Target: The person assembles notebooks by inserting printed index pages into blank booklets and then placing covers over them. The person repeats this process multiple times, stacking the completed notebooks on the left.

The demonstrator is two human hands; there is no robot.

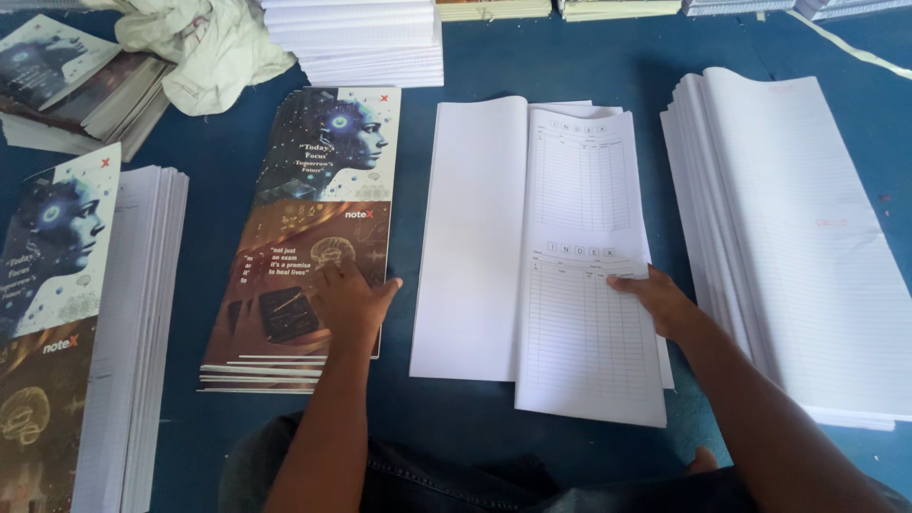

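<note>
While held, the index sheet lies white, ruled.

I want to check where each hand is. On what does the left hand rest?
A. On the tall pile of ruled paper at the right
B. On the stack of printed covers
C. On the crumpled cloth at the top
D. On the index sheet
B: the left hand lies flat on the stack of printed covers, while the right hand touches the index sheet.
</note>
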